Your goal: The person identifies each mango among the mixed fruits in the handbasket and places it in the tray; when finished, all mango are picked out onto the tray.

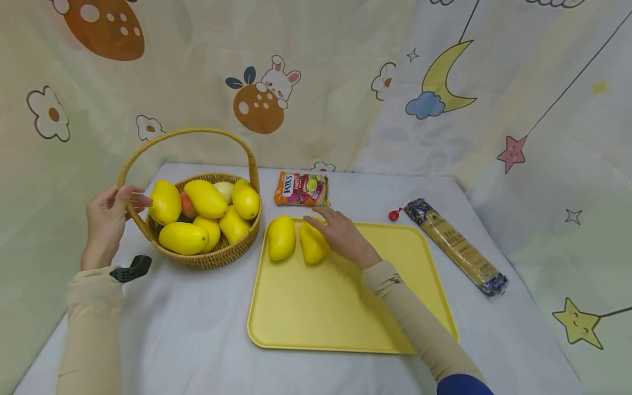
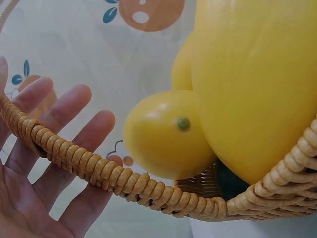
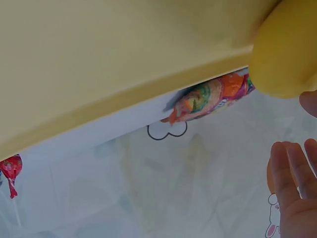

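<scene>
Right hand (image 1: 348, 237) over the right-hand mango (image 1: 313, 249), which lies on the yellow tray (image 1: 345, 312) by its far edge, left of the middle; fingers extended and wide apart from the thumb, no grip visible. The thumb is right beside the mango, though the wrist view crops it, so contact is hard to call. Second mango (image 1: 281, 237) just left of it, in the tray's far left corner. Left hand (image 1: 109, 219) at the left side of the wicker basket (image 1: 207, 260), fingers spread loosely behind the handle (image 1: 190, 130), not clenched. Basket sits toward the table's (image 1: 192, 329) far left corner, loaded with yellow mangoes (image 1: 206, 198) and a reddish fruit (image 1: 188, 206). Candy bag (image 1: 302, 189) near the table's far edge; red wrapped candy (image 1: 394, 214) off the tray's far right corner, noodle packet (image 1: 454, 246) slanting along the table's right edge.
</scene>
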